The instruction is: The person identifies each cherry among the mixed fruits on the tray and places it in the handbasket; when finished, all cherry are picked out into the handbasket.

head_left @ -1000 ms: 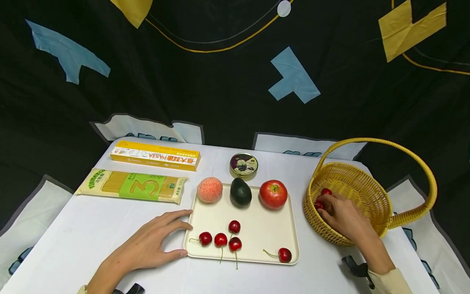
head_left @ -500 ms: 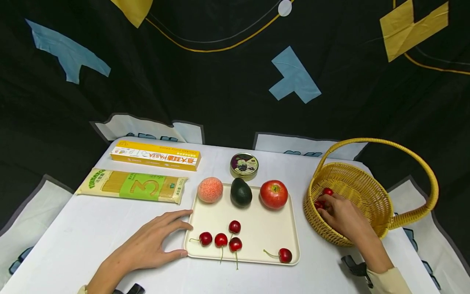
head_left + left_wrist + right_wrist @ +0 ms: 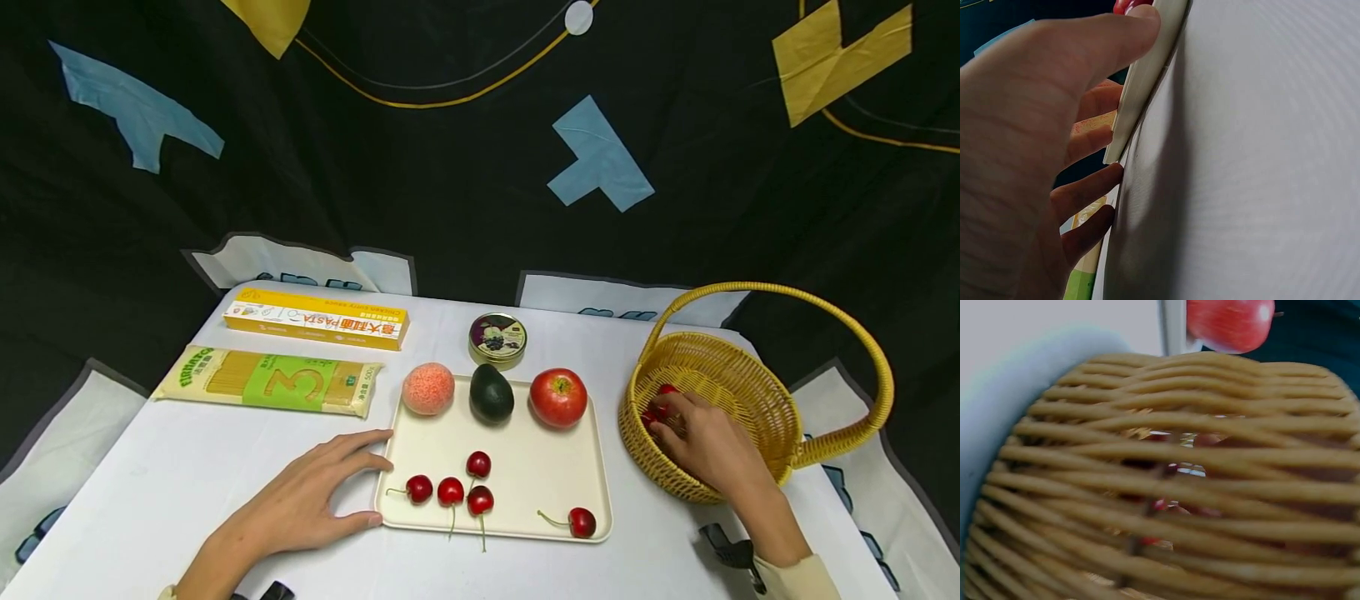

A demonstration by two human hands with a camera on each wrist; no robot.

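Note:
In the head view my left hand (image 3: 307,500) lies beside the cream tray (image 3: 540,467), its spread fingers and thumb touching the left rim. The left wrist view shows the thumb against the tray's edge. Several cherries (image 3: 480,500) with stems lie at the tray's front; a single cherry (image 3: 581,522) sits at its right corner. My right hand (image 3: 712,442) reaches into the yellow wicker basket (image 3: 757,383), thumb and fingertips right at red cherries (image 3: 649,417). I cannot tell whether they pinch one. Through the weave in the right wrist view, red patches show.
Along the tray's back are a pinkish round fruit (image 3: 428,388), an avocado (image 3: 492,394) and a red apple (image 3: 558,398). A round tin (image 3: 498,337) stands behind. Left are a pasta box (image 3: 318,318) and a spaghetti pack (image 3: 270,380). The basket's tall handle (image 3: 780,287) arches over it.
My right hand stays in the basket; its fingers have shifted slightly among the cherries, and a bit less of the upper cherry shows. The left hand and the tray have not moved.

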